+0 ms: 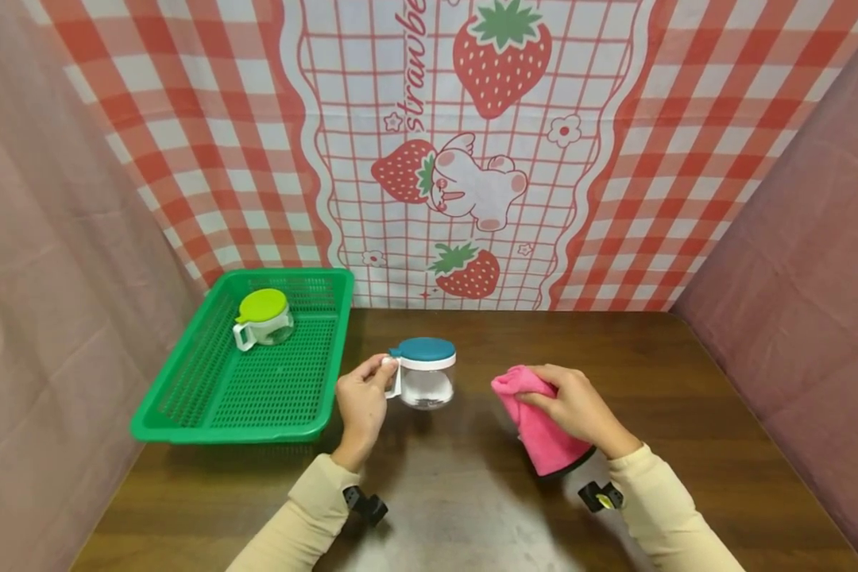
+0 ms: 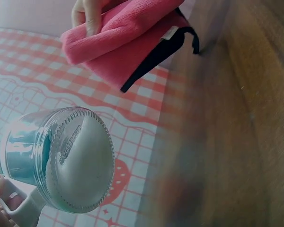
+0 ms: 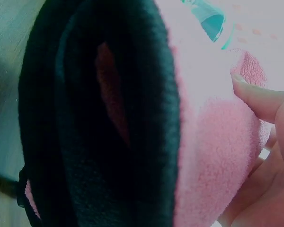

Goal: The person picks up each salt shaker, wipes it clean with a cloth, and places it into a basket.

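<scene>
My left hand [image 1: 363,401] pinches the white handle of a clear glass jar [image 1: 427,387] with a blue lid [image 1: 426,349]. The jar is held up over the table, and its ribbed base [image 2: 83,161] faces the left wrist camera. To the right, my right hand [image 1: 575,403] grips a folded pink cloth [image 1: 549,437] with a dark edge, thumb on one side and fingers on the other. In the right wrist view the cloth's dark trim [image 3: 146,118] fills much of the picture. A gap separates cloth and jar.
A green plastic basket [image 1: 239,434] stands at the left of the wooden table [image 1: 443,492]. Inside it sits a similar jar [image 1: 277,328] with a lime-green lid and white handle. A strawberry-print curtain [image 1: 465,230] hangs behind, with pink cloth at both sides.
</scene>
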Demonstrator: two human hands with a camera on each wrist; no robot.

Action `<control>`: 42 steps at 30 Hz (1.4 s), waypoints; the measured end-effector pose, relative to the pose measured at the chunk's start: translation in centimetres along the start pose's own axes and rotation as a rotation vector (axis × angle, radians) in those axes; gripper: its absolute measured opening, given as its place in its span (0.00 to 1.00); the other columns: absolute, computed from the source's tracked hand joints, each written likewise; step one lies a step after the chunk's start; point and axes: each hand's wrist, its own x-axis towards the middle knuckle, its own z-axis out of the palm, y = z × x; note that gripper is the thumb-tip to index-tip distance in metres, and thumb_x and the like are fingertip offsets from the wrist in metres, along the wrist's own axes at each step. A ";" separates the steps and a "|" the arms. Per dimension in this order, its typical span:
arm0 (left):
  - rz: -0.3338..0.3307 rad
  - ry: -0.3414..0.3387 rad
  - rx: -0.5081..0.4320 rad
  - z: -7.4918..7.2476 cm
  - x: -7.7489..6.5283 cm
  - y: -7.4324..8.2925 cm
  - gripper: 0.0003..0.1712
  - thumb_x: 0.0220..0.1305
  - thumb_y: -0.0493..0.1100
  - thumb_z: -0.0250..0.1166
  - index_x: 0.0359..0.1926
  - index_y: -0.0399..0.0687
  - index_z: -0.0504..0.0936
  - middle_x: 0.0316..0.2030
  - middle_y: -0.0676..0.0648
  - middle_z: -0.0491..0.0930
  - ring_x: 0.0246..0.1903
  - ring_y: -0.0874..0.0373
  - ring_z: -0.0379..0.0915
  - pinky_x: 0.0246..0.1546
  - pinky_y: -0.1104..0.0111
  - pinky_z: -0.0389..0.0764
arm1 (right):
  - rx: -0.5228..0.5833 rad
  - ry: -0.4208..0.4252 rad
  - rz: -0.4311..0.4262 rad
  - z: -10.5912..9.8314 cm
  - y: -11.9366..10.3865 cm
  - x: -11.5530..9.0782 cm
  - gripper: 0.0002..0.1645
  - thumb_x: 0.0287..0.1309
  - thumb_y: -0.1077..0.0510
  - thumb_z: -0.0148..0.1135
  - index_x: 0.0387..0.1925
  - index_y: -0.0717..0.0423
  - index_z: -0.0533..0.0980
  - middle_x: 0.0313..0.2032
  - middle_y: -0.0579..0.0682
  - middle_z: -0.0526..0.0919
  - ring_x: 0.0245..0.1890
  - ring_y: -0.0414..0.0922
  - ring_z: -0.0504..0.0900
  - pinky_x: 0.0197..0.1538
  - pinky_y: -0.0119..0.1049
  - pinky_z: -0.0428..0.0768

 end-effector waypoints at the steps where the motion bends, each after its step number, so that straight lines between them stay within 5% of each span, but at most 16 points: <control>1: -0.003 -0.005 -0.004 -0.1 0.2 0.1 0.10 0.55 0.34 0.71 0.37 0.29 0.86 0.31 0.32 0.86 0.19 0.70 0.76 0.23 0.79 0.78 | -0.001 0.000 0.003 0.0 0.1 0.0 0.19 0.49 0.60 0.74 0.46 0.56 0.84 0.39 0.51 0.88 0.35 0.42 0.82 0.37 0.34 0.79; 10: -0.069 0.004 -0.048 -1.3 2.0 1.3 0.11 0.57 0.32 0.69 0.38 0.25 0.85 0.34 0.30 0.85 0.19 0.71 0.78 0.24 0.79 0.80 | 0.011 -0.024 0.014 -0.5 0.2 -0.3 0.18 0.49 0.60 0.74 0.45 0.55 0.84 0.38 0.51 0.87 0.32 0.37 0.78 0.33 0.29 0.77; 21: -0.059 0.023 -0.061 -2.8 3.4 2.6 0.11 0.58 0.32 0.69 0.40 0.26 0.85 0.36 0.29 0.84 0.21 0.71 0.79 0.26 0.78 0.82 | 0.019 -0.054 0.031 -1.1 0.4 -0.5 0.17 0.50 0.60 0.73 0.45 0.56 0.84 0.38 0.51 0.87 0.29 0.35 0.75 0.30 0.28 0.74; 29: -0.077 0.039 -0.092 -3.7 4.4 3.2 0.12 0.58 0.31 0.68 0.41 0.24 0.84 0.32 0.41 0.86 0.21 0.70 0.80 0.27 0.77 0.83 | 0.017 -0.045 0.023 -1.2 0.5 -0.5 0.17 0.49 0.58 0.74 0.43 0.55 0.84 0.34 0.49 0.86 0.26 0.33 0.71 0.27 0.27 0.72; 42: -0.049 0.027 0.025 -5.8 6.7 4.9 0.12 0.61 0.37 0.68 0.42 0.31 0.85 0.34 0.42 0.86 0.23 0.71 0.81 0.30 0.76 0.83 | 0.011 -0.065 0.043 -1.5 0.9 -0.8 0.16 0.50 0.58 0.74 0.43 0.54 0.84 0.35 0.48 0.86 0.27 0.34 0.73 0.29 0.28 0.72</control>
